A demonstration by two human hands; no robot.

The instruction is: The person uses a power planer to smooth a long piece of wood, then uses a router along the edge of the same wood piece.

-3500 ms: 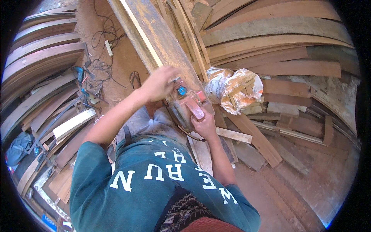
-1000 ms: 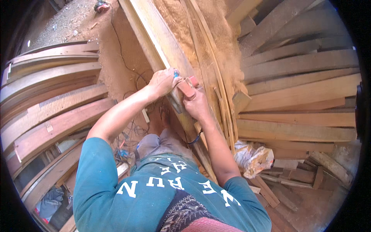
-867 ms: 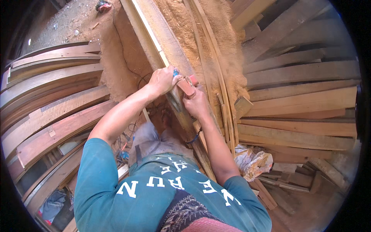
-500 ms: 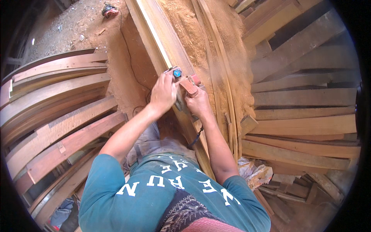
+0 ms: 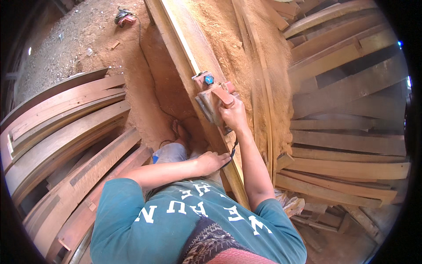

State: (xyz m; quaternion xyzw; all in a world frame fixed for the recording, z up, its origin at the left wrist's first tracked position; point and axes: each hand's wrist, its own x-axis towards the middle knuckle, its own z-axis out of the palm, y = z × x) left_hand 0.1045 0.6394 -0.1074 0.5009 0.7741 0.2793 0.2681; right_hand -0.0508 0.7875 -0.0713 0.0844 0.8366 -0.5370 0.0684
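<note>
A worn electric hand planer [image 5: 209,105] with a blue knob sits on a long wooden beam [image 5: 188,56] that runs away from me. My right hand [image 5: 234,116] is wrapped round its reddish handle. From the rear of the planer a black power cord [image 5: 234,148] hangs down toward my body. My left hand [image 5: 212,163] is closed around this cord, close to my waist; the fingertips are partly hidden. Pale fresh wood shows along the top of the beam.
Stacked planks [image 5: 74,123] stand to my left, and more boards [image 5: 347,143] lie piled to the right. Sawdust [image 5: 277,75] covers the ground beside the beam. Thin strips [image 5: 263,66] lie along it. Another power tool [image 5: 125,17] rests at the far left, its cord trailing toward me.
My left hand has left the front of the planer and come back to the cord at my waist. My right hand still grips the handle.
</note>
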